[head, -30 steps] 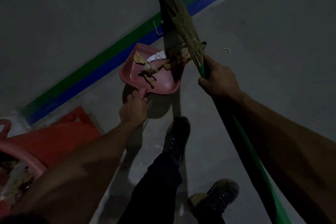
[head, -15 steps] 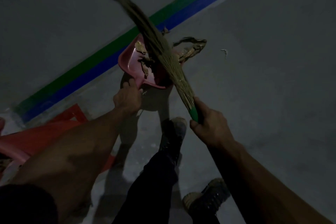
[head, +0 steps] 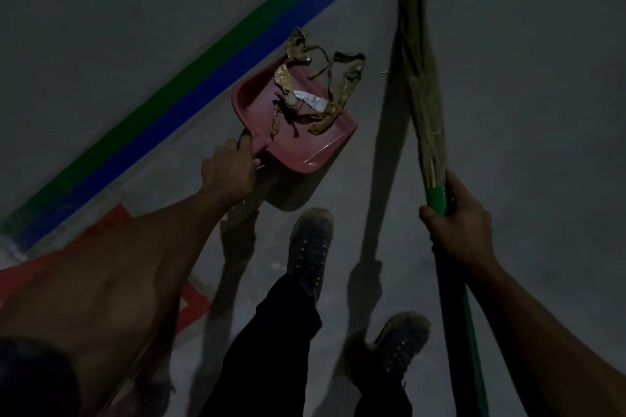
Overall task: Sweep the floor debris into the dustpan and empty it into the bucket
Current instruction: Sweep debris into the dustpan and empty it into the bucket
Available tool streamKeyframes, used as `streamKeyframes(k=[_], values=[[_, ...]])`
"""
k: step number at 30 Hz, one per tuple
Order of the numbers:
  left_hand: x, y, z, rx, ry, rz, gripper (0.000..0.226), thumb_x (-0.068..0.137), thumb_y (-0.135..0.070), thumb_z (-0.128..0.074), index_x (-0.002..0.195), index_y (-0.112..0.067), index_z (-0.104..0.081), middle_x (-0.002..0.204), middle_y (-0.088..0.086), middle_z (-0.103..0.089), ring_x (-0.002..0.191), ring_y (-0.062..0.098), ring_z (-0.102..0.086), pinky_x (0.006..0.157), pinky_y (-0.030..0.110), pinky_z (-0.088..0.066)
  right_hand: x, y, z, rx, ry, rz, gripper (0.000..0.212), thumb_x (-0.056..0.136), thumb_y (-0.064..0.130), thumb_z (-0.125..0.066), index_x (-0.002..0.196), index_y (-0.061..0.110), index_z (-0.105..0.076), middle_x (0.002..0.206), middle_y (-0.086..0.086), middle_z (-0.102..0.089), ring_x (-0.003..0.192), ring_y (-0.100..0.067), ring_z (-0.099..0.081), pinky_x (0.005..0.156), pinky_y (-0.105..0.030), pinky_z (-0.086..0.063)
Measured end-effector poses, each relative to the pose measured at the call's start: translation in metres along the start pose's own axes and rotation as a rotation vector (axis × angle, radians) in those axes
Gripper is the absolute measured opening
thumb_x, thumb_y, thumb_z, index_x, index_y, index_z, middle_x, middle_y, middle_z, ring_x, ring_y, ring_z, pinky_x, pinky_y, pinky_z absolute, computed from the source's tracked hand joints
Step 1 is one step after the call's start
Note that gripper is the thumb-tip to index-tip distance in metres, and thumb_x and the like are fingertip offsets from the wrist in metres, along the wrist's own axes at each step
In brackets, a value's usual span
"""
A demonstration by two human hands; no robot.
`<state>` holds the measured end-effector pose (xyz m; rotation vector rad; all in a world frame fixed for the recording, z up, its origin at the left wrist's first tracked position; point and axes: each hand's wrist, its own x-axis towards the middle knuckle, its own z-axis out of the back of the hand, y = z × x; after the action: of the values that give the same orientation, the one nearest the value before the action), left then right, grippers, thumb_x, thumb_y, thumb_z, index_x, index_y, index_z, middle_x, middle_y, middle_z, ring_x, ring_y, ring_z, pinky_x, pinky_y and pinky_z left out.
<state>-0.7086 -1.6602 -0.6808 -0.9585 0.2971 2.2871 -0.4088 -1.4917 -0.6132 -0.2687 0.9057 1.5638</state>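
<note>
A pink dustpan (head: pixel 311 142) lies low over the grey floor with its mouth facing away from me. My left hand (head: pixel 230 169) grips its handle. Brown crumpled strips of debris (head: pixel 318 91) and a white scrap lie partly in the pan and partly over its front lip onto the floor. To the right, a straw broom (head: pixel 423 85) with a green handle points away from me, its bristles clear of the pan. My right hand (head: pixel 457 230) grips the green handle just below the bristles. The bucket is out of view.
A green and blue stripe (head: pixel 203 88) runs diagonally across the floor behind the dustpan. A red floor marking (head: pixel 193 305) shows at lower left. My two shoes (head: pixel 310 247) stand just behind the pan. A tiny scrap (head: pixel 383 72) lies near the broom.
The broom has swung from across the dustpan out to the right and now points away from me. The debris strips lie spread over the pan's lip. The view has shifted.
</note>
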Motion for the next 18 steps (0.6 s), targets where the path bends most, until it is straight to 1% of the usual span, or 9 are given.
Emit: streamKeyframes(k=[2,5,7,8,9,11,14,18], values=[[0.003,-0.004,0.001,-0.013,0.006,0.006,0.04,0.1,-0.035,-0.045,0.133,-0.014,-0.037,0.118,0.017,-0.048,0.097,0.031,-0.05,0.076,0.042,-0.042,0.002,-0.009,0.001,-0.007,0.004,-0.047,0.077,0.086,0.019,-0.065,0.153,0.031,-0.031,0.129,-0.014,-0.063,0.094,-0.037,-0.067,0.079,-0.052,-0.058],[0.005,-0.006,-0.001,-0.019,0.004,0.003,0.04,0.1,-0.034,-0.046,0.133,-0.013,-0.037,0.117,0.018,-0.048,0.093,0.029,-0.049,0.072,0.04,-0.042,0.004,-0.008,-0.013,-0.029,0.063,-0.032,0.077,0.085,0.017,-0.066,0.153,0.029,-0.031,0.13,-0.013,-0.062,0.091,-0.035,-0.068,0.078,-0.049,-0.058],[0.004,-0.007,-0.002,-0.024,0.005,0.007,0.04,0.1,-0.034,-0.046,0.133,-0.013,-0.037,0.117,0.018,-0.048,0.092,0.028,-0.049,0.071,0.039,-0.041,0.003,-0.001,-0.029,-0.058,0.115,0.02,0.077,0.085,0.017,-0.066,0.154,0.026,-0.031,0.133,-0.012,-0.06,0.099,-0.033,-0.066,0.084,-0.044,-0.056],[0.004,-0.007,-0.003,-0.026,0.006,0.01,0.041,0.1,-0.033,-0.046,0.134,-0.013,-0.036,0.118,0.018,-0.048,0.094,0.029,-0.05,0.071,0.039,-0.042,0.001,0.003,-0.038,-0.076,0.139,0.048,0.078,0.085,0.018,-0.066,0.154,0.024,-0.03,0.133,-0.013,-0.06,0.105,-0.032,-0.064,0.088,-0.038,-0.054],[0.003,-0.008,-0.004,-0.026,0.008,0.013,0.041,0.1,-0.033,-0.046,0.135,-0.013,-0.035,0.12,0.018,-0.047,0.097,0.031,-0.051,0.072,0.039,-0.042,-0.001,0.007,-0.046,-0.093,0.161,0.071,0.078,0.086,0.019,-0.066,0.154,0.023,-0.029,0.134,-0.013,-0.059,0.109,-0.031,-0.062,0.089,-0.034,-0.05],[0.001,-0.01,-0.005,-0.033,0.013,0.02,0.042,0.101,-0.033,-0.045,0.136,-0.013,-0.034,0.122,0.019,-0.046,0.102,0.033,-0.051,0.074,0.041,-0.042,-0.008,0.013,-0.058,-0.114,0.195,0.113,0.079,0.087,0.02,-0.066,0.155,0.021,-0.027,0.135,-0.013,-0.059,0.114,-0.03,-0.06,0.089,-0.029,-0.046],[-0.001,-0.013,-0.004,-0.072,0.018,0.045,0.043,0.1,-0.033,-0.046,0.136,-0.013,-0.034,0.125,0.02,-0.046,0.107,0.036,-0.051,0.081,0.046,-0.045,-0.023,0.014,-0.06,-0.105,0.214,0.18,0.078,0.087,0.018,-0.065,0.155,0.021,-0.027,0.13,-0.013,-0.062,0.109,-0.03,-0.062,0.087,-0.031,-0.048],[-0.011,-0.012,-0.006,-0.159,0.012,0.1,0.039,0.1,-0.031,-0.048,0.132,-0.012,-0.036,0.124,0.02,-0.047,0.106,0.036,-0.052,0.083,0.046,-0.046,-0.025,0.017,-0.039,-0.121,0.144,0.252,0.078,0.086,0.017,-0.068,0.153,0.02,-0.03,0.126,-0.016,-0.064,0.105,-0.032,-0.063,0.085,-0.036,-0.05]])
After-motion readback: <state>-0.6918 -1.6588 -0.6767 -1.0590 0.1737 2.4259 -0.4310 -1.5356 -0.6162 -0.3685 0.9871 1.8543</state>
